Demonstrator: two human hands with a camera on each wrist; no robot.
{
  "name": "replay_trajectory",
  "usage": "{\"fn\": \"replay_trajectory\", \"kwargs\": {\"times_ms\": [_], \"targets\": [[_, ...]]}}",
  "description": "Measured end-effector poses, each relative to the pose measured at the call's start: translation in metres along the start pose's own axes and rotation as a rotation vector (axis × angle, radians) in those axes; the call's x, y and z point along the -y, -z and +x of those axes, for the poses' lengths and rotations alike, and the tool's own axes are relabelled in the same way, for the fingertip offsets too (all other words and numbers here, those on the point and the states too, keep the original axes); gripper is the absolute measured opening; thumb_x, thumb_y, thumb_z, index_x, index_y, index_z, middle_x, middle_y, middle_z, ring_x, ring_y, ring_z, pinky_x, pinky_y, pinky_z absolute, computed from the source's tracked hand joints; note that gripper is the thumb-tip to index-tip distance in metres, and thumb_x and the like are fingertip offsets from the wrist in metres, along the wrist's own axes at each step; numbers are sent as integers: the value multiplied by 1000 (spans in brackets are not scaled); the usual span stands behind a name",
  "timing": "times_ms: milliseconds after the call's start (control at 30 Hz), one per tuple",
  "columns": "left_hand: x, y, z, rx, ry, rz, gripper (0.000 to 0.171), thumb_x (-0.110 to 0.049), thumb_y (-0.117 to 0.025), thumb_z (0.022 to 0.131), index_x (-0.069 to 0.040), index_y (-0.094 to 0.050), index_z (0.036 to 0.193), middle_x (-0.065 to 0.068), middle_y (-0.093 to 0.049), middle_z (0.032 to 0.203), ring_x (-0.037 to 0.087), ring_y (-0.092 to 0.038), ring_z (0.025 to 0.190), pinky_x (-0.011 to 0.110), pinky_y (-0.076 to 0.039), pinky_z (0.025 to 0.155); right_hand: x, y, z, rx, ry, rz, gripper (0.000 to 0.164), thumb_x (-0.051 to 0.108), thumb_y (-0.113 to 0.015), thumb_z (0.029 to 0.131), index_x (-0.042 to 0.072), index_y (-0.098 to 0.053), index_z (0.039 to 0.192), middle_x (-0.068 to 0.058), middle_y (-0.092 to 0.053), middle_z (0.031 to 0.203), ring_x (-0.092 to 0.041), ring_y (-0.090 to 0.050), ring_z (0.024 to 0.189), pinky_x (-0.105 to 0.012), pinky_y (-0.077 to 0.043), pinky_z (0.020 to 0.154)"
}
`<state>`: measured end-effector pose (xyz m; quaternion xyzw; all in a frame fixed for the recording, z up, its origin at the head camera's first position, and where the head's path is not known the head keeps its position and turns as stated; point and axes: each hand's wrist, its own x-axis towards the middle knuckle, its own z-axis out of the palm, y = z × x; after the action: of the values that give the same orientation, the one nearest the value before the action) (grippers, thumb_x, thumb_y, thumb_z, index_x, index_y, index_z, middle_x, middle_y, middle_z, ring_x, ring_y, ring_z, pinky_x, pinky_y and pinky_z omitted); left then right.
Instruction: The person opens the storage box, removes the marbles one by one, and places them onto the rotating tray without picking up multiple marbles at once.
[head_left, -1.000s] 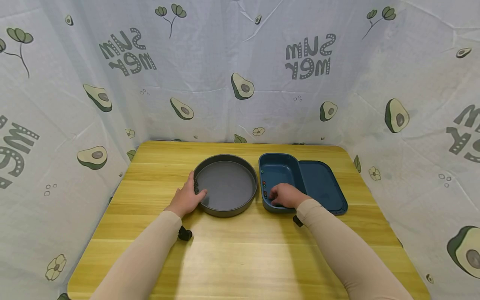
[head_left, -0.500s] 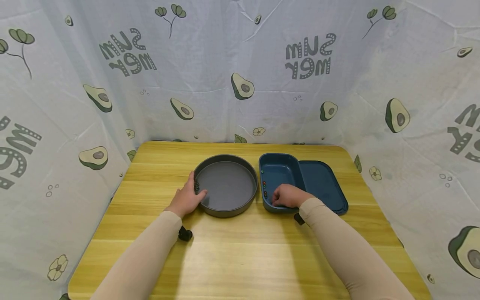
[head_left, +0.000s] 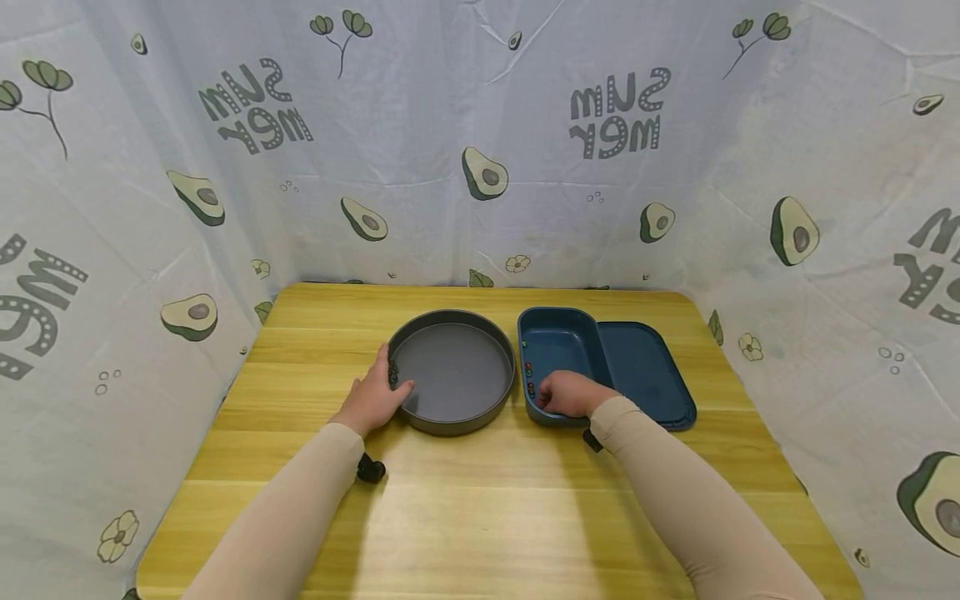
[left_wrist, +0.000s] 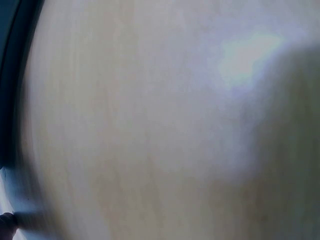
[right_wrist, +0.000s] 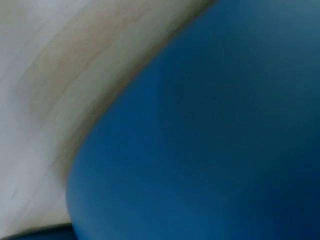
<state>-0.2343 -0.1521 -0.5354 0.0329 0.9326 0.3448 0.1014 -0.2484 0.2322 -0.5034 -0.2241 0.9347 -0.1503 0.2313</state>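
In the head view my left hand (head_left: pixel 371 398) lies at the left side of a round dark grey pan (head_left: pixel 453 375). Its thumb reaches over the rim to the inside, with the other fingers along the outer wall. Small dark beads (head_left: pixel 393 372) sit inside the pan by that hand. My right hand (head_left: pixel 572 393) is down in the near end of a blue rectangular box (head_left: pixel 564 321), fingers bent toward its floor. The fingertips are hidden, so I cannot tell whether they pinch anything. Several small red and green beads (head_left: pixel 529 375) line the box's left wall.
A flat blue lid (head_left: pixel 645 371) lies right of the box, partly behind it. Everything stands on a wooden table (head_left: pixel 480 517) with a printed curtain (head_left: pixel 420 125) around it. The left wrist view shows mostly tabletop; the right wrist view shows the box's outer wall (right_wrist: pixel 190 140).
My right hand shifts slightly right, then back left inside the box, its fingers now nearer the left-wall beads. My left hand and the pan stay in place.
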Motion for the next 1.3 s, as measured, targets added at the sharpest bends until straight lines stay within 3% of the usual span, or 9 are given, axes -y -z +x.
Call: {"fn": "replay_trajectory", "kwargs": {"times_ms": [467, 1300], "targets": [[-2, 0, 0, -4, 0, -6, 99, -48, -59, 105, -10, 4, 170, 15, -10, 178, 41, -26, 160, 73, -7, 128, 3, -2, 6, -7, -3, 7, 15, 4, -72, 94, 15, -80, 88, 4, -75, 87, -10, -58, 75, -32, -57, 78], [-2, 1, -1, -3, -7, -6, 99, -47, -58, 105, -9, 5, 170, 16, -8, 178, 42, -25, 160, 74, -6, 127, 2, -4, 8, -10, -15, 4, 12, 7, -74, 94, 15, -82, 92, 4, -78, 89, -9, -63, 79, -34, -59, 82]]}}
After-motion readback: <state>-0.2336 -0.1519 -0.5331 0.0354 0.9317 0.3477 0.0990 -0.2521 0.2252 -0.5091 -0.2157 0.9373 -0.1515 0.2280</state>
